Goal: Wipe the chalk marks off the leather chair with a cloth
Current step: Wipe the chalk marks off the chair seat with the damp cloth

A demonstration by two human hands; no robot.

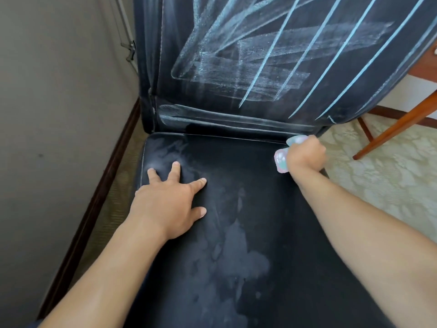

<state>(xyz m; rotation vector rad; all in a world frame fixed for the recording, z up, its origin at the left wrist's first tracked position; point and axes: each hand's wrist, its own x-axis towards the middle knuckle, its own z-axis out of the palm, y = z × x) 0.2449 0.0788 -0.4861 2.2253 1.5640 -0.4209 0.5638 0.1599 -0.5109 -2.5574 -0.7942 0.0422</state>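
Cloth (281, 159), soft and light, bunched in my right hand (305, 155); left hand (165, 204) spread flat on the chalky leather chair (236, 162).

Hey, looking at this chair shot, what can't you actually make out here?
- Cloth, head view: mostly hidden inside the right hand; its shape is unclear.
- Chair back: top cut off by the frame edge, so the chalk marks' extent is unknown.
- Wooden furniture: cropped at right.

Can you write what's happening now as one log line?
left hand: flat on seat | right hand: grips cloth at seat's back right corner | backrest: chalk marks remain
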